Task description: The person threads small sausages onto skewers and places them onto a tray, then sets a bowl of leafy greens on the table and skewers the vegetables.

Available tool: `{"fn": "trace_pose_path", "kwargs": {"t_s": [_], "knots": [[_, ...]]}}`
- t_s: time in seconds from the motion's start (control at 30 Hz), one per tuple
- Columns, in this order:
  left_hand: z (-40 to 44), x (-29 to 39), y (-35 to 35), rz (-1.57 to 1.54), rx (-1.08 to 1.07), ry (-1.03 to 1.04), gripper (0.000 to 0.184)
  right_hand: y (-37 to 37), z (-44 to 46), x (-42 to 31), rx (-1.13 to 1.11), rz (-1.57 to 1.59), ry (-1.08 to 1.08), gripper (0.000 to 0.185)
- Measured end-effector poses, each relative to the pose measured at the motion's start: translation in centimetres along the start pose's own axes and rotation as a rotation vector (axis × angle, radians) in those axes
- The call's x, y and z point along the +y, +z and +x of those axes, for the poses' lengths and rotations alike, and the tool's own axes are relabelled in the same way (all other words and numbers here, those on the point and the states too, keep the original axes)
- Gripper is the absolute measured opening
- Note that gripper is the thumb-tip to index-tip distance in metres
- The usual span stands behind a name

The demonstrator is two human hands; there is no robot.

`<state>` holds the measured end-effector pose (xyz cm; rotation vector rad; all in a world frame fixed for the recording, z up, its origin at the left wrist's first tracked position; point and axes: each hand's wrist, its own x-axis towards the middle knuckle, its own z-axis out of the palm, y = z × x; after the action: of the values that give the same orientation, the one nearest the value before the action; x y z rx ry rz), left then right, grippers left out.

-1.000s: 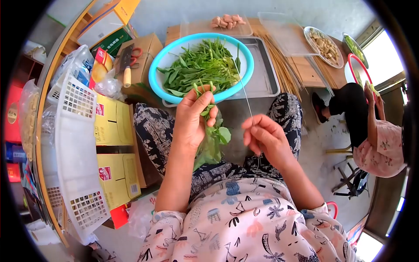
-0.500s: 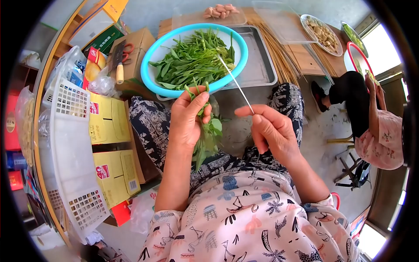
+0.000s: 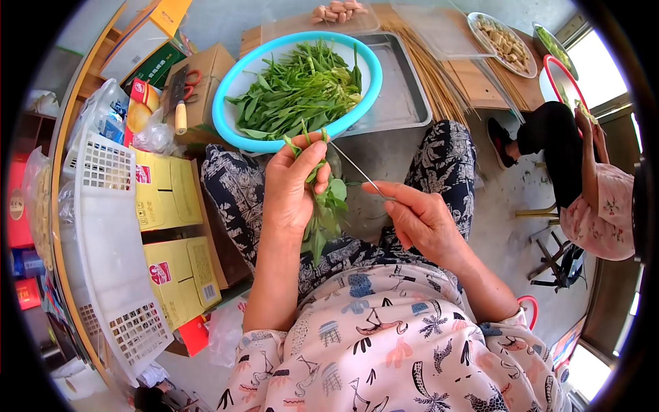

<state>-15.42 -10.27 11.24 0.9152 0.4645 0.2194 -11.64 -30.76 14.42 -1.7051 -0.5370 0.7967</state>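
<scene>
Folded leafy greens [image 3: 329, 206] are gripped in my left hand [image 3: 288, 189], thumb and fingers closed round the stems, with leaves hanging below. My right hand [image 3: 425, 223] pinches a thin metal skewer [image 3: 353, 165] between thumb and fingers. The skewer slants up and left, and its far end meets the greens at my left fingertips; whether it has pierced them I cannot tell. Just beyond my left hand stands a blue-rimmed basin [image 3: 221, 129] heaped with loose greens [image 3: 295, 96].
A metal tray [image 3: 398, 86] sits partly under the basin. Bamboo skewers [image 3: 436, 72], metal skewers [image 3: 495, 89] and a plate of food pieces [image 3: 504, 44] lie to the right. At left, a cleaver [image 3: 180, 96] and red-handled scissors [image 3: 192, 82] rest on a carton [image 3: 214, 69]. Another person [image 3: 594, 199] sits at right.
The skewer's far end has come down from over the basin to the greens in my left hand. My right hand has shifted slightly left and lower. My left hand keeps its hold.
</scene>
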Motion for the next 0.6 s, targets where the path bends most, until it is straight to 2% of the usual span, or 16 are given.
{"fn": "trace_pose_path", "kwargs": {"t_s": [0.3, 0.6], "knots": [[-0.10, -0.33, 0.30, 0.074, -0.014, 0.085, 0.017, -0.19, 0.03, -0.12, -0.003, -0.020, 0.033, 0.031], [0.09, -0.24, -0.19, 0.017, -0.020, 0.010, 0.019, -0.18, 0.15, 0.07, -0.008, -0.036, 0.018, 0.031]]}}
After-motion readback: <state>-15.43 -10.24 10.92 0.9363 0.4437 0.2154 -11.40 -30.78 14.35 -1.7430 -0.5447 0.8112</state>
